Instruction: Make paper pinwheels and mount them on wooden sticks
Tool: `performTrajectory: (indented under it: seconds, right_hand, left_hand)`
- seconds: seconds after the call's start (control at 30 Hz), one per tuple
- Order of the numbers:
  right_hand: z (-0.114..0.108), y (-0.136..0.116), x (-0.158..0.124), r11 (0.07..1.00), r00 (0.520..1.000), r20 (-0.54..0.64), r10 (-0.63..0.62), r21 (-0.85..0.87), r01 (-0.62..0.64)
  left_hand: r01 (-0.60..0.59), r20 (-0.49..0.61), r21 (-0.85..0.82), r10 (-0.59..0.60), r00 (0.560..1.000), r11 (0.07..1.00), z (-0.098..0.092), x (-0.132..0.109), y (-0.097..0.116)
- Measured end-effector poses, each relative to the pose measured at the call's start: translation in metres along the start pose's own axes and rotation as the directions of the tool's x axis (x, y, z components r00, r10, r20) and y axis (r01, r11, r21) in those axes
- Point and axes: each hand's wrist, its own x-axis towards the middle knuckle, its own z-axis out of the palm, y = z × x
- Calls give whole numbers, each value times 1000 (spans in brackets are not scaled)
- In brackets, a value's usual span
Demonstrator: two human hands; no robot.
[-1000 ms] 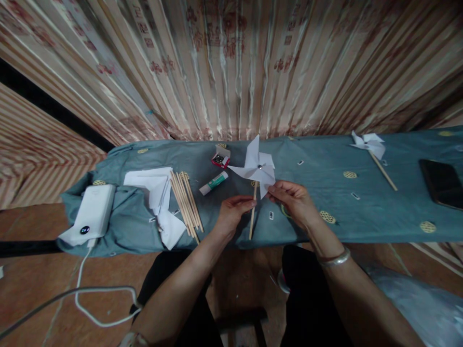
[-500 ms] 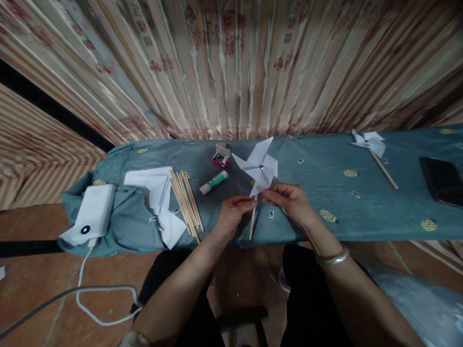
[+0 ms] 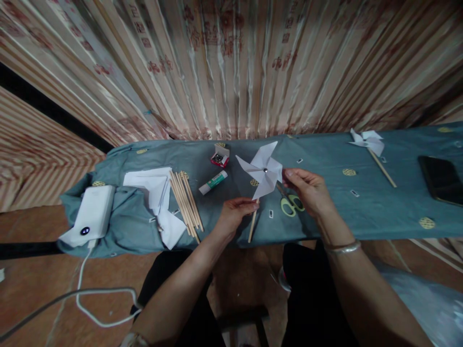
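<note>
Pinwheel (image 3: 263,172) of white paper is held upright over the near edge of a low table draped in blue-grey cloth (image 3: 361,212) with yellow round motifs. The left hand (image 3: 233,216) pinches its wooden stick, and the right hand (image 3: 307,190) pinches a blade tip. A striped pink curtain (image 3: 235,67) hangs behind, above a reddish floor. The glue stick (image 3: 214,182) has a label too small to read.

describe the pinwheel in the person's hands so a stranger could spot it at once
Start at the long table under teal cloth. Near its middle, the left hand pinches a wooden stick topped by a white paper pinwheel. Unlike the other pinwheel lying flat far right, it stands raised, right hand at one blade.
</note>
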Motion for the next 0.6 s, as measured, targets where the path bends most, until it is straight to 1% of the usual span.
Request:
performTrajectory:
  seconds: [0.23,0.6]
  right_hand:
    - [1,-5,-6,1000,1000,14,4,3,-4]
    - [12,-8,-15,994,992,78,98,40,-101]
  left_hand:
    - [-21,-21,-2,21,1000,1000,0,2,0]
    - [-37,-75,-5,36,997,999,0,4,3]
